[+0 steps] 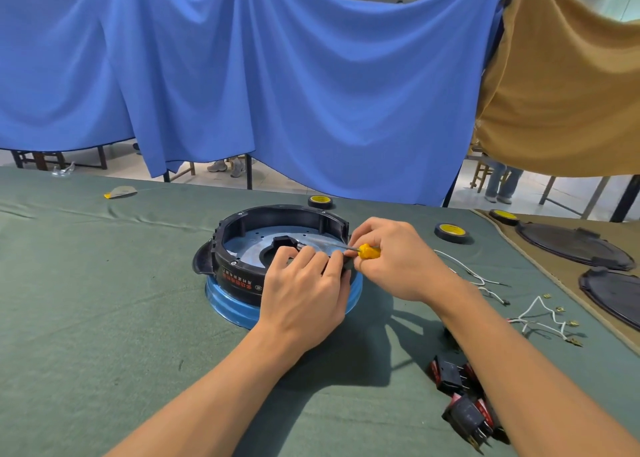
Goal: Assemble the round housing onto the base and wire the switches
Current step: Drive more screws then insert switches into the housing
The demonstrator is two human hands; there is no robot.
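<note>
My left hand lies on the near side of the round housing. Its fingers are curled over the near rim and they hold the rim, with the fingertips inside the ring. My right hand is just beside it, at the right side of the housing, and it pinches the yellow handle of a small screwdriver. The thin metal shaft points to the left, low over the inside of the housing, toward a black part near the centre. I cannot tell if the tip touches something there.

The round housing is a black ring with red writing on its outer wall. It sits on top of the blue base, which shows below it as a blue band. Both stand about in the middle of the worktop, which is covered with green cloth, somewhat nearer to the far edge.

The switches, black with red faces, lie in a small heap near the right part of the near edge, partly hidden by my right forearm. The white wires with metal ends lie further right, well apart from the housing. One roll of tape lies beyond my right hand, and another roll lies at the far edge, behind the housing.
</note>
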